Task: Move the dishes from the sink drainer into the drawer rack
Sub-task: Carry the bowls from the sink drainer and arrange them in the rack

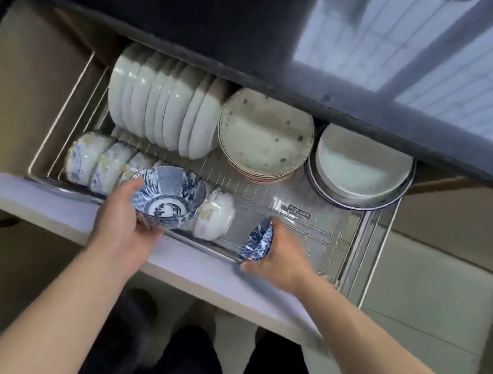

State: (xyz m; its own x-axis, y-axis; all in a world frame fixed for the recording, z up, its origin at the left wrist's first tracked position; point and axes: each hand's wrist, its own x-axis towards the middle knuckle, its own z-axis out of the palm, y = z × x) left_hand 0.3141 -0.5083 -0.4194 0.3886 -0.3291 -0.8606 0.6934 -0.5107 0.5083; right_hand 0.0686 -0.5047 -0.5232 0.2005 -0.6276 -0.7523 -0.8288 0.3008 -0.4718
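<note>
**Two bowls over the rack's front edge**

Our left hand (125, 215) grasps a blue-patterned bowl (167, 196) above the front row of bowls (94, 163); our right hand (278, 258) pinches a second bowl (257, 241) on edge near the drawer rack (317, 206)'s front rail. Either could chip against its neighbours or tip over. Plates (161, 102) stand along the back edge, under a dark counter.

Two hands in view: left hand (121, 214) holds one blue-patterned bowl (167, 196), right hand (278, 258) holds a second blue-patterned bowl on edge (257, 241). Drawer rack (316, 212), near row: three blue-and-white bowls on edge (100, 167) at left, one white bowl (216, 218) beside the held one. Far row: about eight white plates upright (160, 105), exact count unclear; one stack of speckled plates (264, 134); one stack of white dishes (360, 167) far right, numbers in stacks unclear
</note>
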